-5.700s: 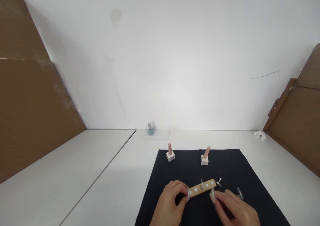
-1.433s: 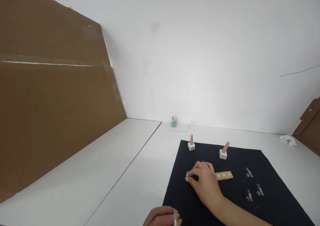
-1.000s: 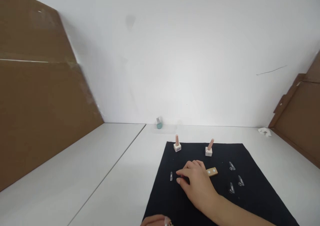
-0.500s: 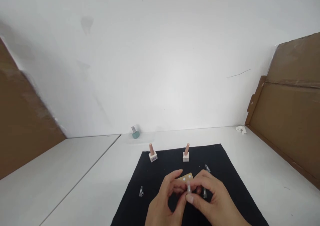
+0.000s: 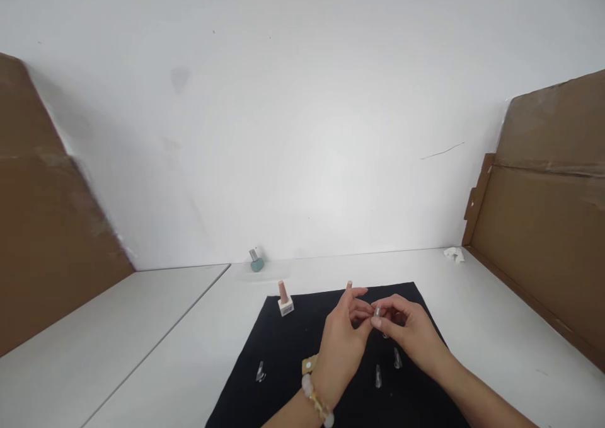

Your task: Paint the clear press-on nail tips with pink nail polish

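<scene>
My left hand point(image 5: 341, 340) and my right hand point(image 5: 409, 330) are raised together above a black mat point(image 5: 283, 358). The right fingers pinch a small clear nail tip point(image 5: 377, 312); the left fingers touch it, with the index finger up. A tan strip with white dots point(image 5: 309, 365) lies on the mat, partly hidden by my left wrist. Loose clear nail tips lie on the mat, one at the left point(image 5: 259, 371) and two below my right hand point(image 5: 378, 375). One pink-capped bottle point(image 5: 284, 297) stands at the mat's far edge; a second one point(image 5: 349, 285) shows only its cap behind my fingers.
A teal bottle point(image 5: 256, 260) stands by the white back wall. Cardboard panels rise at the left point(image 5: 47, 239) and right point(image 5: 543, 220). A crumpled white scrap point(image 5: 454, 254) lies in the far right corner. The white tabletop point(image 5: 142, 340) has a seam left of the mat.
Both hands have lifted higher and farther from me with the nail tip pinched between them. The tan strip now lies uncovered beside my left wrist. The camera has tilted down slightly.
</scene>
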Available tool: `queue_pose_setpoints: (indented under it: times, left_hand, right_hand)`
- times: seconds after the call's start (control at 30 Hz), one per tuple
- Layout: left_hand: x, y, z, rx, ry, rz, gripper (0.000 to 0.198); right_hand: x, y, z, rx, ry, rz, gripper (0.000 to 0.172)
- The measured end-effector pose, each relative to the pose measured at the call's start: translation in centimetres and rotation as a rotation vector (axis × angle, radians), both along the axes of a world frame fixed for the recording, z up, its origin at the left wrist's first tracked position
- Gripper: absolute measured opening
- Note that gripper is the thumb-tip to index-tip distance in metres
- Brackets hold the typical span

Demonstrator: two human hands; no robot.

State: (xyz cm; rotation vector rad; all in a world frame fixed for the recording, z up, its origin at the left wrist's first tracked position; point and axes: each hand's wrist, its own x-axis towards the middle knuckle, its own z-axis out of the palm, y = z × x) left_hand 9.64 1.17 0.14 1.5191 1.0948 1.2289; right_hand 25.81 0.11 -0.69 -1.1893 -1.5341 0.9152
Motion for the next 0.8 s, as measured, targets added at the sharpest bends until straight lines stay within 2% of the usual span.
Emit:
queue_pose_setpoints:
  times: [0.1, 0.2, 0.27, 0.37, 0.4, 0.53, 0.63, 0.8]
  left_hand:
    - [0.4, 0.3, -0.2, 0.022, 0.027, -0.027, 0.033]
    - [-0.1, -0.1, -0.3, 0.02, 0.095, -0.002, 0.039]
    - [-1.4, -0.8, -0.4, 0.017, 0.175, 0.051, 0.038]
    - [-4.6, -2.0, -1.1, 0.044, 0.305, 0.097, 0.026]
    - [-5.6, -2.4, -1.4, 0.051, 0.357, 0.101, 0.028]
    - [-8.4, -3.3, -2.6, -0.009, 0.81, 0.065, 0.04]
    - [-8.4, -3.1, -2.6, -0.078, 0.955, 0.023, 0.039]
    - [-8.0, -1.9, -2.2, -0.084, 0.989, -0.013, 0.027]
  right_hand:
    - [0.2, 0.7, -0.8, -0.002, -0.008, -0.025, 0.029]
    - [0.6, 2.0, -2.0, -0.005, -0.06, -0.04, 0.027]
    - [1.0, 3.4, -2.8, -0.02, -0.124, -0.038, 0.024]
    - [1.8, 5.9, -4.1, -0.069, -0.246, 0.004, 0.023]
    - [2.0, 6.6, -4.5, -0.084, -0.287, 0.018, 0.025]
    - [2.4, 8.2, -5.6, -0.088, -0.44, 0.041, 0.029]
    - [2.5, 8.5, -6.0, -0.06, -0.526, 0.054, 0.029]
    - [3.2, 8.4, -5.9, -0.036, -0.582, 0.113, 0.024]
